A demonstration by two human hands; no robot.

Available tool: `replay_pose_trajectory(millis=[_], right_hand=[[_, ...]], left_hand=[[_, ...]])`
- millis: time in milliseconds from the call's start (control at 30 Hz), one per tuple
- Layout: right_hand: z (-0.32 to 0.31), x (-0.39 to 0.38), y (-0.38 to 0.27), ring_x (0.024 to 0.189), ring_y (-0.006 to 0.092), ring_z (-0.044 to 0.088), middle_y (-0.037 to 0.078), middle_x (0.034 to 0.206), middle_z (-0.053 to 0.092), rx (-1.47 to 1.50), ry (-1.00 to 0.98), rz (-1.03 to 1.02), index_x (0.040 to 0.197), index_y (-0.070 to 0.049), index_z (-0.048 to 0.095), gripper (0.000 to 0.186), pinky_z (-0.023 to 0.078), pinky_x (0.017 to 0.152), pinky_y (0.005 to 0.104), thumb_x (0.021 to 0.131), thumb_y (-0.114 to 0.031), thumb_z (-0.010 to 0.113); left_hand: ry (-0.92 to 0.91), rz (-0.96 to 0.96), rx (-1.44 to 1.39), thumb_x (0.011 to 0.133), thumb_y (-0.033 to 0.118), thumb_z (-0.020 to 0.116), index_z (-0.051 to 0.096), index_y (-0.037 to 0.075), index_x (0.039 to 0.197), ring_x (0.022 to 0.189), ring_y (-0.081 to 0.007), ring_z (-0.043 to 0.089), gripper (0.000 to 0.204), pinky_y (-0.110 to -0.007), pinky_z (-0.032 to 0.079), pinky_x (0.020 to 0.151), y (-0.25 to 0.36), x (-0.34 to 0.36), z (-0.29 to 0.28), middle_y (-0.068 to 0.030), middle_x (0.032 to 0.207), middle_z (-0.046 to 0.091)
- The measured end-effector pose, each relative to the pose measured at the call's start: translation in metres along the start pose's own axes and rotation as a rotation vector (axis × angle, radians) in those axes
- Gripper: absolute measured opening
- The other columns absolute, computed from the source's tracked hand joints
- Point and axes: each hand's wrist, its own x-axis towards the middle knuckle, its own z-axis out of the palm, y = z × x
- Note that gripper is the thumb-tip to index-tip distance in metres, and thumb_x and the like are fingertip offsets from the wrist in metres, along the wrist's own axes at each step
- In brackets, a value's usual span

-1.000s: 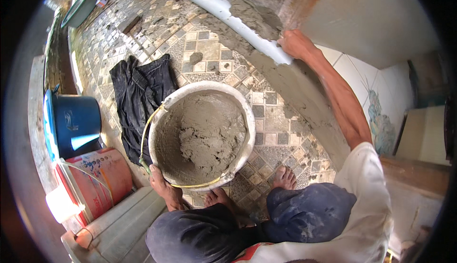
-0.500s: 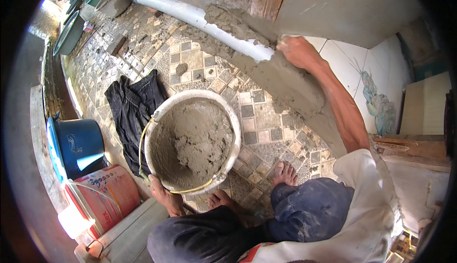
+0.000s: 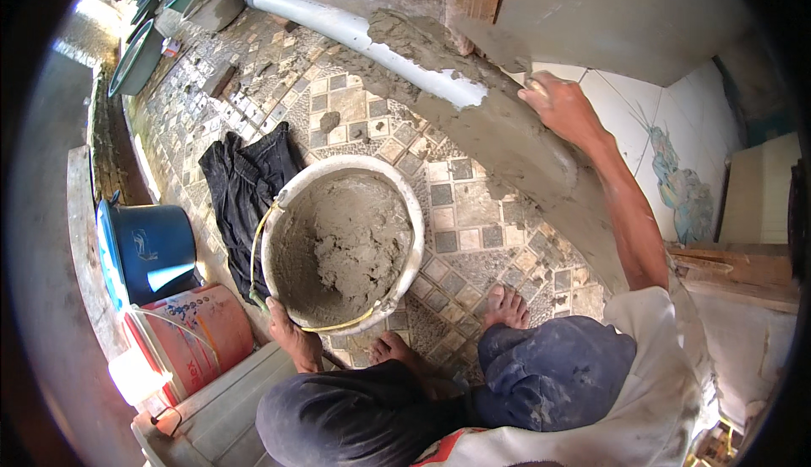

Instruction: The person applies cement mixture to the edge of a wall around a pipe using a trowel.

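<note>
My left hand (image 3: 294,338) is closed on the near left rim of a round bucket (image 3: 419,247). Wet grey mortar (image 3: 355,239) lies inside it, and a yellow handle hangs along its side. My right hand (image 3: 562,108) is closed around the handle of a trowel (image 3: 498,44), whose mortar-grey blade is partly blurred against the wall. It is above a low ridge of wet mortar (image 3: 507,142) running along the wall's foot. A white pipe (image 3: 338,27) lies partly buried in that mortar, its near part covered.
Black cloth (image 3: 245,184) lies left of the bucket on the patterned tile floor (image 3: 473,201). A blue bucket (image 3: 152,247), a tipped red bucket (image 3: 198,332) and a grey box (image 3: 228,408) stand at left. Basins (image 3: 215,2) sit far back. White tiles (image 3: 612,116) lie at right.
My right hand has moved to the right with the trowel, away from the pipe's end. My left hand stays on the bucket rim.
</note>
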Motion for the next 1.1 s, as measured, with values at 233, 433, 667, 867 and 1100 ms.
replay_pose_trajectory(millis=[233,433,667,867,1100], right_hand=[[-0.023,-0.062,-0.064,0.111,0.0418,0.068,0.025,0.118,0.071,0.070,-0.159,-0.239,0.126,0.002,0.065,0.051,0.053,0.098,0.0444,0.098,-0.041,0.065],[-0.004,-0.087,-0.103,0.092,0.0358,0.073,0.017,0.111,0.073,-0.205,-0.314,-0.531,0.118,-0.002,0.069,0.039,0.058,0.083,0.0442,0.098,-0.035,0.065],[-0.021,-0.091,-0.107,0.081,0.0374,0.071,0.018,0.095,0.072,-0.467,-0.382,-0.445,0.106,-0.003,0.071,0.029,0.059,0.074,0.0471,0.101,-0.030,0.061],[-0.023,-0.108,-0.095,0.078,0.0349,0.073,0.021,0.098,0.074,-0.292,-0.698,-0.491,0.102,0.000,0.074,0.034,0.061,0.076,0.0469,0.104,-0.029,0.056],[0.028,-0.125,-0.100,0.065,0.0353,0.071,0.024,0.080,0.072,0.041,-0.850,-0.578,0.101,0.005,0.074,0.039,0.059,0.064,0.0467,0.100,-0.032,0.060]], left_hand=[[0.063,0.256,0.398,0.107,0.036,0.056,0.061,-0.008,0.121,0.083,-0.0161,0.055,0.046,-0.031,0.045,0.071,0.020,0.005,0.017,-0.0034,0.089,0.063],[-0.073,0.111,0.029,0.105,0.035,0.062,0.062,0.003,0.096,0.068,-0.0043,0.041,0.033,-0.024,0.035,0.059,0.068,0.024,0.049,0.0065,0.076,0.049],[-0.219,0.123,0.114,0.105,0.031,0.062,0.064,0.002,0.100,0.074,-0.0053,0.044,0.030,-0.024,0.037,0.065,0.090,0.027,0.059,0.0057,0.081,0.052],[-0.133,0.148,0.015,0.105,0.027,0.062,0.062,0.002,0.098,0.069,-0.0050,0.042,0.025,-0.024,0.036,0.061,0.086,0.023,0.076,0.0051,0.076,0.051],[-0.161,0.111,0.013,0.106,0.024,0.061,0.063,0.002,0.097,0.070,-0.0049,0.043,0.025,-0.024,0.036,0.062,0.090,0.020,0.078,0.0046,0.076,0.052]])
